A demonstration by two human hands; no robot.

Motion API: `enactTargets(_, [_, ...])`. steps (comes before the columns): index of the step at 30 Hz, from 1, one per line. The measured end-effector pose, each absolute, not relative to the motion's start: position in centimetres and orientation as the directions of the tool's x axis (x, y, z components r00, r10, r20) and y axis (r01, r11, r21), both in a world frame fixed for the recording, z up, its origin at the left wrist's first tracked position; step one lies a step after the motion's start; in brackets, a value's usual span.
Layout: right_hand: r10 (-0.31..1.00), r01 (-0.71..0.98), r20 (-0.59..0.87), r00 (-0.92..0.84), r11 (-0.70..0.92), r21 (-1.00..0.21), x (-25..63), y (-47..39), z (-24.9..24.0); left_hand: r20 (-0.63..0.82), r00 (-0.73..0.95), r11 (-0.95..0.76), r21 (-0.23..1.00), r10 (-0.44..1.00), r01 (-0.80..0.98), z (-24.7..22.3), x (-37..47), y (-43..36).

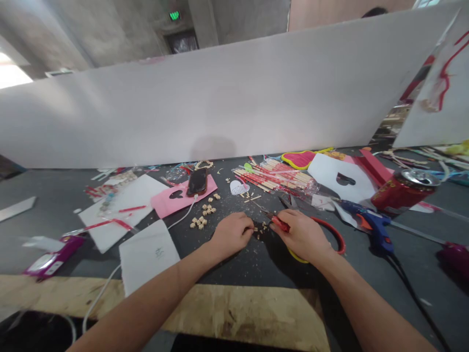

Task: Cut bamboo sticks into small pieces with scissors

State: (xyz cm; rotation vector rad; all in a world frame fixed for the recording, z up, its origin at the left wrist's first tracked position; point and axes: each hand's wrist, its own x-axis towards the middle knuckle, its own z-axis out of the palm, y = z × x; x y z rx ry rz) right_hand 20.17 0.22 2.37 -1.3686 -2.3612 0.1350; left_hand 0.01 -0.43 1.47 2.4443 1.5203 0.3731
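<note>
My right hand point(304, 234) is closed around red-handled pliers point(279, 223), whose metal jaws point up and left towards the middle of the table. My left hand point(232, 232) rests on the dark tabletop with its fingers curled in; whatever it may pinch is hidden. Between the two hands lie small cut wooden bits point(261, 230). Scissors point(339, 239) with red and yellow handles lie partly under my right hand. Left of my left hand, small clusters of wooden pieces point(199, 223) sit on the table. Thin loose sticks point(252, 199) and a white heart-shaped paper point(239, 187) lie just beyond.
Wrapped wooden sticks point(271, 176) lie at the back. A blue glue gun point(377, 227) and red can point(403, 191) stand right. Leftward are a phone point(197, 182) on pink card point(161, 204), white sheets point(146, 254) and a purple device point(54, 256). A white panel point(234, 102) rises behind.
</note>
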Motion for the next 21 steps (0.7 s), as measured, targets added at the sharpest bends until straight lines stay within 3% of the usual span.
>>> enactTargets(21, [0.841, 0.814, 0.278, -0.463, 0.528, -0.242, 20.18, 0.1, 2.42, 0.064, 0.433, -0.426, 0.355, 0.899, 0.832, 1.4, -0.26, 0.28])
